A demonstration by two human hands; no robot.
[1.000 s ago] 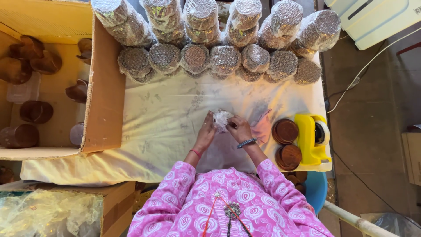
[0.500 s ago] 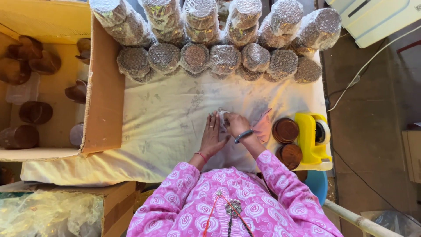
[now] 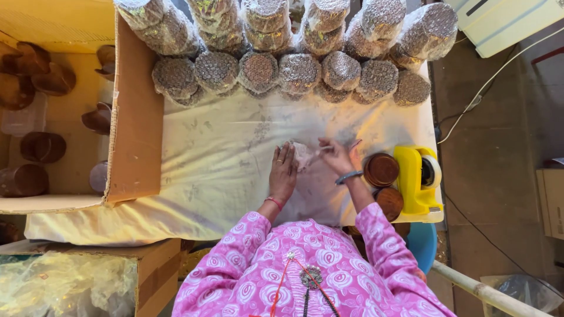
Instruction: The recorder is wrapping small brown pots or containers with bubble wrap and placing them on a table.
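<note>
Near the centre of the frame, the left hand (image 3: 283, 171) lies flat with fingers spread, palm down, pressing on the left side of a small bubble-wrapped bundle (image 3: 305, 155) that rests on the white cloth (image 3: 217, 152) covering the tabletop. Its grip is released, not closed around anything. The right hand (image 3: 337, 156) sits just to the right of the bundle, fingertips pinching a loose edge of the wrap; how tightly it is clenched cannot be told. A pink cloth (image 3: 355, 156) peeks out just behind the right hand.

To the right of the right hand, two round brown wooden lids (image 3: 381, 169) lie on the tabletop, one nearer the person (image 3: 389, 203), both beside a yellow tape dispenser (image 3: 416, 179) at the right edge of the tabletop.

Along the top of the frame, a double row of cylindrical bubble-wrapped packages (image 3: 299, 71) lies stacked at the far edge of the tabletop. At the left of the frame stands an open cardboard box (image 3: 136, 117) holding brown wooden cups (image 3: 42, 146), some upright, some tipped. At the lower left a heap of clear plastic wrap (image 3: 64, 285) sits beside a second cardboard box (image 3: 157, 271). The person wears pink patterned sleeves (image 3: 235, 246) at the bottom of the frame.
</note>
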